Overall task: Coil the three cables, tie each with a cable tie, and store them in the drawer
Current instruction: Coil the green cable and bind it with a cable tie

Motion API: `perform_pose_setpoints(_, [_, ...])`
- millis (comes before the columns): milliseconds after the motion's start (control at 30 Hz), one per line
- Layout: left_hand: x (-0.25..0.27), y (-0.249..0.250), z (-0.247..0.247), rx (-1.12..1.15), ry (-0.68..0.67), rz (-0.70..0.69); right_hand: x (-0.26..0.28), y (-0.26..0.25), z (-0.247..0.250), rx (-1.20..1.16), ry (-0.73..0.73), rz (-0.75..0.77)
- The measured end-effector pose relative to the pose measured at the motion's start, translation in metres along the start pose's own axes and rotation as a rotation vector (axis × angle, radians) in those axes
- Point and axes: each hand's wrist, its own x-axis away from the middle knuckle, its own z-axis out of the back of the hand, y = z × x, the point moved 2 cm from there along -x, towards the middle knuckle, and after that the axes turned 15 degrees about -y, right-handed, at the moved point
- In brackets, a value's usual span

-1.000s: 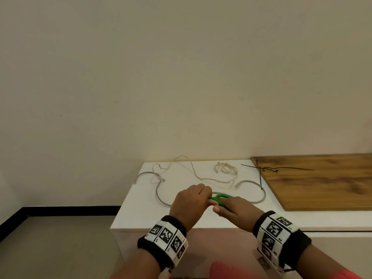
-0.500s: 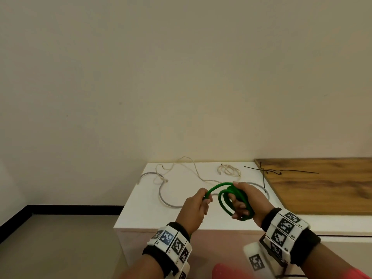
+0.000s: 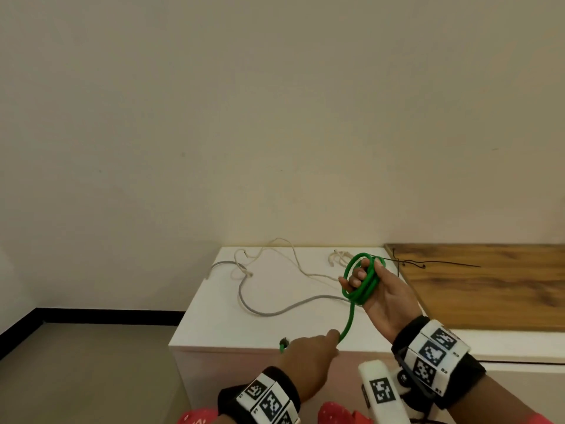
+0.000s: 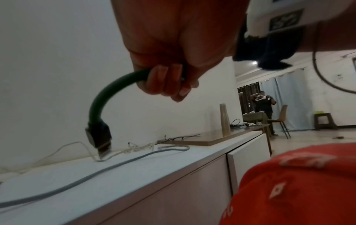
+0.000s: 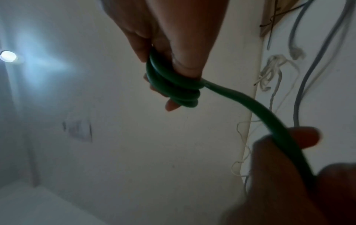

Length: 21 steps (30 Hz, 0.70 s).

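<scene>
On the left of the white tabletop (image 3: 214, 313), the grey cable (image 3: 275, 313) and the thin cream cord (image 3: 293, 261) are lying loose, still uncoiled. Nearer, the left hand (image 3: 308, 359) is clenching around the tail of the green cable (image 3: 360, 283), with its plug (image 4: 99, 137) dangling just past the fist. The cable is running taut up and rightward to the right hand (image 3: 379, 298), which is grasping the coil, several loops wrapped around its fingers (image 3: 356, 278). To finish well, the left hand should probably be feeding the tail around with steady tension, keeping loops even, while the right is pinching them together. The black cable ties (image 3: 428, 264) are waiting further right, on the wooden board (image 3: 489, 289).
</scene>
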Motion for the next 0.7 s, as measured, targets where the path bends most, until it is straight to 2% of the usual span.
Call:
perform_pose_setpoints(67, [0.002, 0.008, 0.002, -0.074, 0.016, -0.049, 0.001, 0.008, 0.002, 0.267, 0.009, 0.017])
perform_pose_setpoints(100, [0.003, 0.01, 0.003, -0.117, 0.045, -0.084, 0.003, 0.011, 0.003, 0.479, -0.015, 0.022])
perform_pose_setpoints(200, [0.011, 0.004, 0.01, -0.272, 0.091, -0.073, 0.009, 0.02, 0.005, 1.163, -0.182, -0.008])
perform_pose_setpoints(300, [0.012, -0.007, 0.015, -0.332, 0.218, -0.091, 0.009, 0.022, 0.012, 1.438, -0.222, -0.077])
perform_pose_setpoints(367, [0.015, -0.014, 0.023, -0.254, 0.363, -0.17, 0.008, 0.022, 0.014, 1.492, -0.243, -0.171])
perform_pose_setpoints(500, [0.017, -0.016, 0.035, -0.101, 0.494, -0.368, 0.01, 0.032, 0.011, 1.526, -0.351, -0.34])
perform_pose_setpoints(567, [0.018, -0.019, 0.041, 0.045, 0.544, -0.391, 0.014, 0.037, 0.006, 1.41, -0.392, -0.395])
perform_pose_setpoints(700, [0.017, -0.035, 0.046, 0.297, 0.614, -0.326, 0.02, 0.036, -0.007, 1.007, -0.347, -0.541])
